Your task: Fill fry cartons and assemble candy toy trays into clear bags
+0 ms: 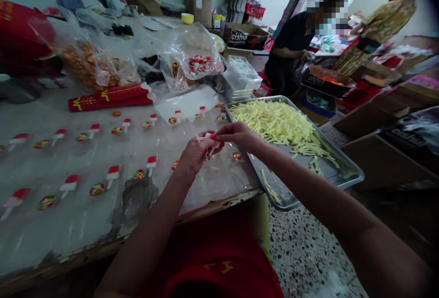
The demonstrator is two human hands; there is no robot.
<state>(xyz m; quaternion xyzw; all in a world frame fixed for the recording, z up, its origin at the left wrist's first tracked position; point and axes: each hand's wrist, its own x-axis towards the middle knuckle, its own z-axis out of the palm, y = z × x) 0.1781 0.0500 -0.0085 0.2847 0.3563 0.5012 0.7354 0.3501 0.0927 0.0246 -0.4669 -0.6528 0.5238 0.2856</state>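
My left hand [196,152] is closed around a few small red-and-white toy popsicles [218,144], their white sticks poking out between the fingers. The fingertips of my right hand [238,134] pinch a red end of one of these pieces, right up against the left hand. Below both hands, clear plastic bags [219,174] lie on the table, with a round red-green-yellow piece [237,156] on one. Rows of similar toy popsicles [113,172] and round pieces [97,189] run to the left, mostly in pairs.
A metal tray [291,206] of pale yellow fry-shaped pieces [274,119] stands at the right. Behind the rows lie flattened red cartons [113,97], plastic bags of small parts [89,60] and stacked clear boxes [242,74]. Two people [288,46] are among cardboard boxes at the back right.
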